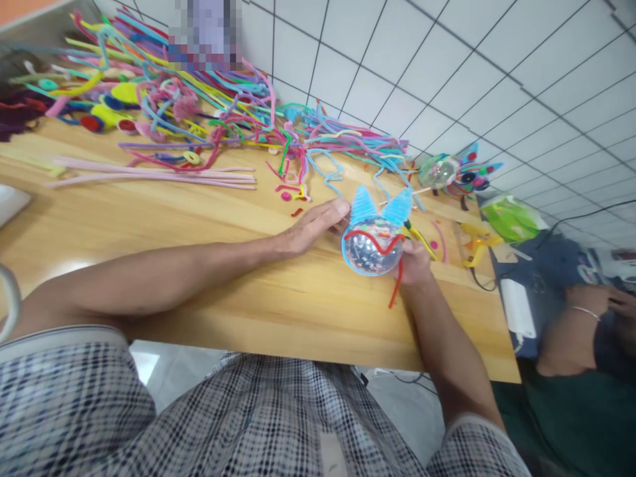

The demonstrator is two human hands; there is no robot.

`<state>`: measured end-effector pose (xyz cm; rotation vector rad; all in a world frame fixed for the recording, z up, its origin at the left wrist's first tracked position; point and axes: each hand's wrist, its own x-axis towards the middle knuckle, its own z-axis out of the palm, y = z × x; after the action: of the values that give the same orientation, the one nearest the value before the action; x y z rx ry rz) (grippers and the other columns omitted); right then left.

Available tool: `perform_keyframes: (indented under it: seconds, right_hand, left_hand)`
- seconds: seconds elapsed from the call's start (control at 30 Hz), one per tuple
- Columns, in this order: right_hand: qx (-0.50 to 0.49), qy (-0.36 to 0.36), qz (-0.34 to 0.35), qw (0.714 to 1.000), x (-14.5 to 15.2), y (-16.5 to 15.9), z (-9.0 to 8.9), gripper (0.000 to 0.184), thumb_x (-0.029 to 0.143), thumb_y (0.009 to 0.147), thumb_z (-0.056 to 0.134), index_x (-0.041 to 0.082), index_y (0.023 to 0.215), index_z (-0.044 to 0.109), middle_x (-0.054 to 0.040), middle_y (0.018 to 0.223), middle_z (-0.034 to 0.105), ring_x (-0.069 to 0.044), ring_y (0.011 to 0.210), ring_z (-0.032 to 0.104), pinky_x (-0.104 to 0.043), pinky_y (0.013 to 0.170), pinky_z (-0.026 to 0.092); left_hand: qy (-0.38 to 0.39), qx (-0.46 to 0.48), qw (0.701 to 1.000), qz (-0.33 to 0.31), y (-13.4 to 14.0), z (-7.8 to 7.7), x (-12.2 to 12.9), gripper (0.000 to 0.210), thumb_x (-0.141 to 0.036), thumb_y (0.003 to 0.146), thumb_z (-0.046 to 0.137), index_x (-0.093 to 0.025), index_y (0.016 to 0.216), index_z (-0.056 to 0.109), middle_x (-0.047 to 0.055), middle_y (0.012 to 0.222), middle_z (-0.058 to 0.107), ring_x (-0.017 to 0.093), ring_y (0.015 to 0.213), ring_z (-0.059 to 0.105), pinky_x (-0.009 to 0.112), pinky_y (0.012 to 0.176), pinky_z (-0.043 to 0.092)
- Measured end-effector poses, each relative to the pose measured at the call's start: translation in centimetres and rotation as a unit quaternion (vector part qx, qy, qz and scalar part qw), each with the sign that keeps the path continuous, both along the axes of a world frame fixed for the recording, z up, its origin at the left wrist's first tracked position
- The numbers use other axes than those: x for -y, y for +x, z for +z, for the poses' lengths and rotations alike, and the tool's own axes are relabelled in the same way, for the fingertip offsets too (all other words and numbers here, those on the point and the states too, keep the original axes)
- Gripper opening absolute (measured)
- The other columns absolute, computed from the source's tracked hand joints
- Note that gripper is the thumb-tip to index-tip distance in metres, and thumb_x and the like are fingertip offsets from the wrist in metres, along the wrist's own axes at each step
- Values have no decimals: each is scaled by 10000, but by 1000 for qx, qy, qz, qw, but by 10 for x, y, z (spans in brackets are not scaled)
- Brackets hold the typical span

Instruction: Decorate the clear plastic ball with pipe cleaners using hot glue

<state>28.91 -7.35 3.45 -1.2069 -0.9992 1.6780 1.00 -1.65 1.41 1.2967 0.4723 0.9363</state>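
Observation:
A clear plastic ball (373,255) with glittery, see-through sides is up in front of me, over the wooden table. Two blue pipe-cleaner ears (364,207) stand on its top, and a blue rim runs round its edge. Across its front lies a wavy red pipe cleaner (382,248), one end of which hangs down on the right. My left hand (315,226) is at the ball's left edge, fingers bent against it, tips partly hidden. My right hand (416,262) grips the ball from the right and behind, its fingers mostly covered.
Heaps of coloured pipe cleaners (238,99) line the tiled wall. A bundle of pale pink pipe cleaners (199,173) lies at left. Another decorated ball (440,171), a yellow tool (477,244) and a green packet (511,217) are at right, near another person's arm (571,331).

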Motion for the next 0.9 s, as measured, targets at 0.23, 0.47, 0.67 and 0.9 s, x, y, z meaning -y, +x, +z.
perform_keyframes:
  seconds: [0.23, 0.47, 0.67, 0.9]
  right_hand:
    - [42, 24, 12, 999, 4, -9, 5, 542, 582, 613, 985, 311, 1044, 799, -42, 1123, 926, -395, 1284, 878, -508, 1048, 766]
    - [82, 29, 20, 996, 7, -12, 7, 587, 593, 645, 971, 306, 1111, 760, -59, 1128, 895, -387, 1205, 871, -505, 966, 756]
    - [64, 25, 31, 997, 7, -13, 6, 657, 553, 636, 971, 297, 1213, 786, -66, 1259, 909, -404, 1339, 847, -538, 1096, 734]
    - [72, 34, 26, 996, 10, -17, 12, 726, 585, 603, 1024, 296, 1239, 830, -72, 1364, 908, -421, 1402, 824, -559, 1190, 697]
  left_hand:
    - [-76, 6, 997, 21, 8, -13, -10, 864, -1041, 967, 602, -202, 1027, 800, 109, 1021, 867, 320, 984, 808, 482, 968, 621]
    - [-114, -10, 993, 31, 5, -6, -16, 955, -1086, 944, 552, -204, 1166, 845, 139, 1103, 895, 413, 1212, 832, 591, 1141, 632]
    - [-123, -18, 992, 35, 4, 2, -19, 996, -1089, 982, 473, -194, 1193, 855, 131, 1102, 905, 395, 1214, 857, 548, 1122, 653]
    - [-121, -32, 992, 18, 3, 6, -18, 999, -1096, 960, 481, -185, 1161, 839, 137, 1105, 893, 378, 1182, 842, 540, 1122, 635]
